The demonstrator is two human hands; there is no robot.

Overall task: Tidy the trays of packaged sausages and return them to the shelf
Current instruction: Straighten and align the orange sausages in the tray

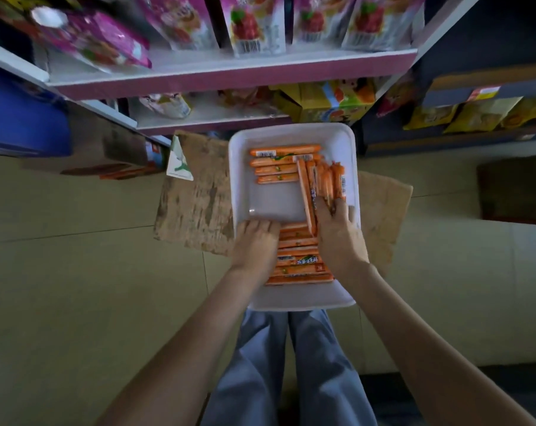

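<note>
A white rectangular tray (276, 204) lies on a piece of cardboard (196, 207) on the floor, below the shelf (229, 79). Orange packaged sausages lie in it: a few crosswise at the far end (276, 166), a neat crosswise row at the near end (297, 259), and a loose lengthwise bunch (322, 179) on the right. My left hand (256, 241) rests with curled fingers on the left ends of the near row. My right hand (337, 229) lies over the lengthwise bunch, fingers on their near ends.
The shelf's upper boards carry pink snack bags (254, 23); the lower board holds yellow boxes (331, 103). A second dark shelf (475, 118) with yellow packets stands to the right. A blue bin (23, 121) and brown boxes sit at left. My legs (291, 364) are below the tray.
</note>
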